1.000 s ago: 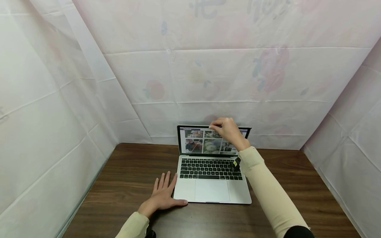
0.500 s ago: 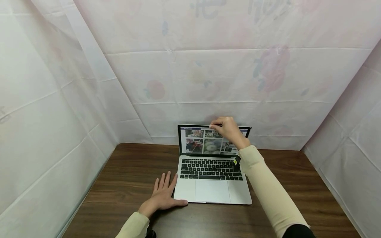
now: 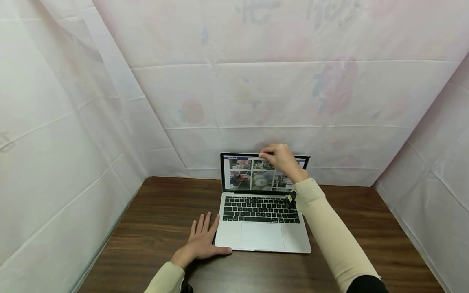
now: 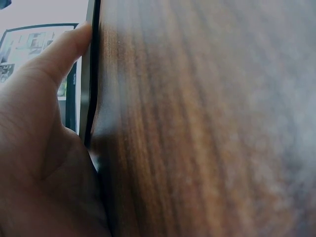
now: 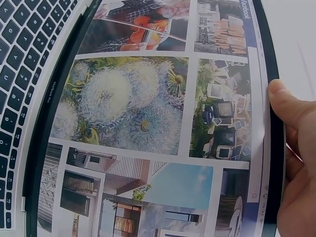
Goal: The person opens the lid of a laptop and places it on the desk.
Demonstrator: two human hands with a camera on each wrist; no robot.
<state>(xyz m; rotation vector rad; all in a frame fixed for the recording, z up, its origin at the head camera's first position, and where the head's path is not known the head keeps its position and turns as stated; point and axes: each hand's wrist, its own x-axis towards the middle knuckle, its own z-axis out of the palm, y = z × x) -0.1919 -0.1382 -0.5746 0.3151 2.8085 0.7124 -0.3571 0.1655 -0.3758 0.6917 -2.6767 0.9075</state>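
Observation:
A silver laptop [image 3: 262, 237] lies opened on the table, its lit screen [image 3: 239, 179] raised and showing a page of photos. At the top edge of that screen my right hand [image 3: 283, 160] pinches the lid, thumb on the display side and curled fingers behind, as the right wrist view shows with the thumb [image 5: 280, 96] on the black bezel. My left hand [image 3: 200, 245] rests by the laptop's front left corner, fingers spread straight on the table and thumb along the front edge. In the left wrist view, the thumb [image 4: 64, 47] touches the laptop's edge.
Dark wood-grain table [image 3: 157, 228] surrounds the laptop. A pale printed cloth [image 3: 238, 110] hangs close behind the lid, and white cloth walls [image 3: 73, 162] stand at the left and right. My right sleeve [image 3: 329, 232] passes over the laptop's right side, with a small black device [image 3: 290, 200] at the wrist.

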